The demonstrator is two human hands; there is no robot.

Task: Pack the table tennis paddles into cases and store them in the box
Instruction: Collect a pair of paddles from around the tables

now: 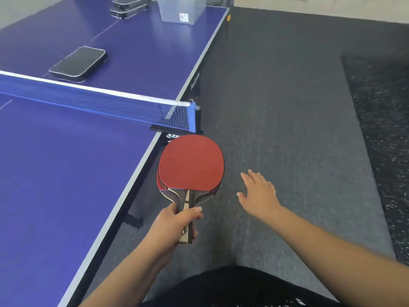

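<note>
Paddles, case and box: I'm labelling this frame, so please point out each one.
paddles (191,161), head view, on the red rubber face.
case (80,63), head view, middle of its black top.
box (177,9), head view, on its clear front wall.

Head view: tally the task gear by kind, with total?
Red-rubber wooden-handled paddles, stacked in the left hand: 2
Black zipped cases: 1 lying alone, at least 2 stacked
Clear plastic box: 1
Total: at least 6
</note>
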